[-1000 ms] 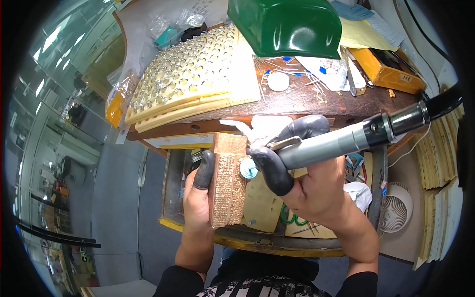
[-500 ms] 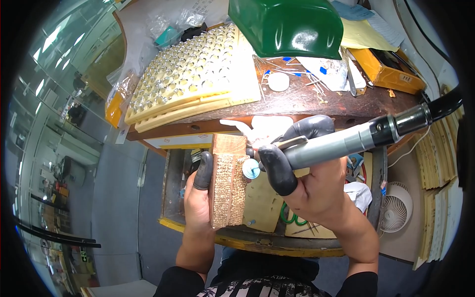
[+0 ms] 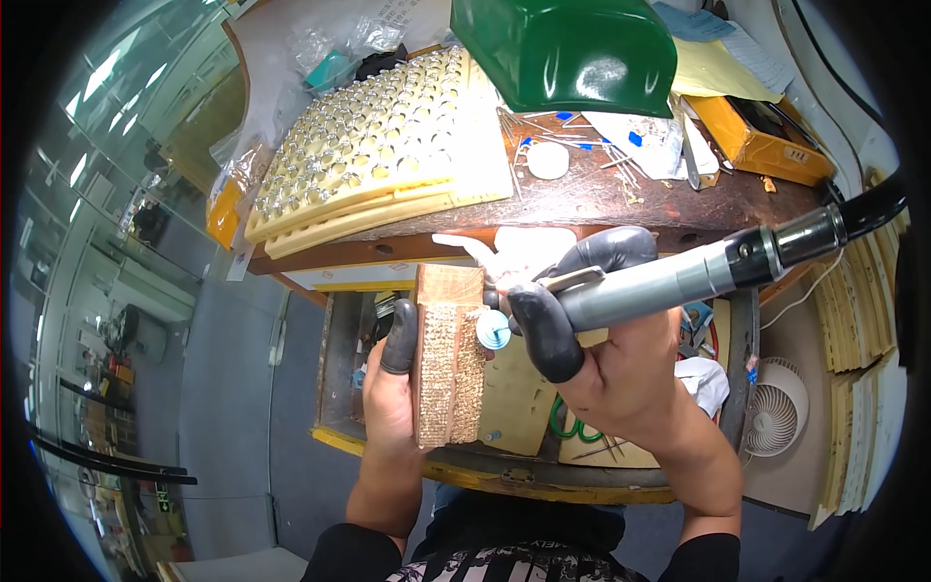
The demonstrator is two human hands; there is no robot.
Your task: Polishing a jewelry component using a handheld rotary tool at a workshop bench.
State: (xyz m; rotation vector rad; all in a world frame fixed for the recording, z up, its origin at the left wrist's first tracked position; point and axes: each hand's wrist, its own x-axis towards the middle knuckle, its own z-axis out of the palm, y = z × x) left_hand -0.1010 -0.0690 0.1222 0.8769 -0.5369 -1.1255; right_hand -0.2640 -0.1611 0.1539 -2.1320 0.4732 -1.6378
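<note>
My left hand (image 3: 391,388) is wrapped round a wooden block (image 3: 450,373), its thumb along the left side. The block stands upright, smooth at the top end, with rough, gold-brown, bristle-like faces below. In my right hand (image 3: 621,359) is a silver rotary handpiece (image 3: 669,288), a black cable running from its back end to the upper right. A small light-blue disc (image 3: 494,330) at the handpiece's tip is at the block's right face; whether it touches is hard to tell. Black finger covers are on my left thumb and on right-hand fingers.
An open drawer (image 3: 524,477) lies below my hands, with green-handled scissors (image 3: 567,419) inside. On the bench are a yellow tray (image 3: 359,209) holding many small rings, scattered thin metal bits (image 3: 621,160), a white round lid (image 3: 548,161) and a green hood (image 3: 572,58). A white fan (image 3: 776,407) stands right.
The block and my left hand have shifted very slightly to the right. My right hand and the handpiece are almost where they were.
</note>
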